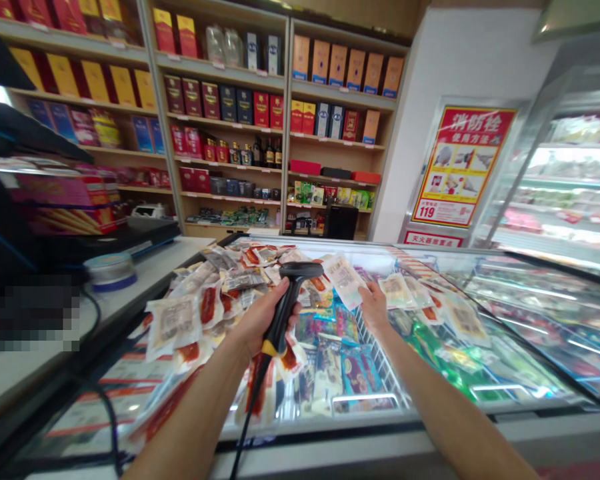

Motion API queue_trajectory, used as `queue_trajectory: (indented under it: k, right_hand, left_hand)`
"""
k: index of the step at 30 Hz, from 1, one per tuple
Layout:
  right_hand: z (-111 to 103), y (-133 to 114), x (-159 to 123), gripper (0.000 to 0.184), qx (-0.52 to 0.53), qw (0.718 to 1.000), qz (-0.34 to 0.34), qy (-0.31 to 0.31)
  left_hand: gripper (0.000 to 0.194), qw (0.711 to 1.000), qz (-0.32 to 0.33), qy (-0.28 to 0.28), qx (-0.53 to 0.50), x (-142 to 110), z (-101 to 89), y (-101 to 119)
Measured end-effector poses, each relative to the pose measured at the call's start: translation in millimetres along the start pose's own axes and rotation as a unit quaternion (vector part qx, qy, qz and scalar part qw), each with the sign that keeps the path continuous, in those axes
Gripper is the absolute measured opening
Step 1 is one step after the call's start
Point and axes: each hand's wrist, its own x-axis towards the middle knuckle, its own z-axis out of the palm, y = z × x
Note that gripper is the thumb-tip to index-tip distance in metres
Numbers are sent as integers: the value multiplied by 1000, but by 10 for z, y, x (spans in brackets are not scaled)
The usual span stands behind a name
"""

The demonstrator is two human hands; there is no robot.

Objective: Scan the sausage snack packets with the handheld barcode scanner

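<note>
My left hand (pixel 260 320) is wrapped round the handle of a black barcode scanner (pixel 279 313) with a yellow band near its cable end. The scanner's head points away, toward the right. My right hand (pixel 375 308) pinches the lower right corner of a clear, pale vacuum-sealed food packet (pixel 343 280), tilted up just right of the scanner head. Under and left of the scanner lies a heap of vacuum-sealed packets (pixel 210 303), some with reddish-brown contents. More pale packets (pixel 399 291) lie to the right of my right hand.
The packets rest on the glass top of a chest freezer (pixel 325 420) holding colourful bags. At left a counter (pixel 155 267) carries a tape roll (pixel 111 272) and boxes. Shelves of boxes and bottles (pixel 225 123) stand behind; a red poster (pixel 464 163) hangs on the wall.
</note>
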Motion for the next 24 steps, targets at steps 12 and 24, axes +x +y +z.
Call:
queue_trajectory:
  k: [12,24]
  right_hand:
    - [-17,-83,-33,20,-32,999,-22,18]
    - [-22,-131,-46,21,-67,996,-31,41]
  left_hand:
    - [32,998,-32,-46,-42,-83,135,13]
    - [36,995,-33,-52,-81,-109,209,41]
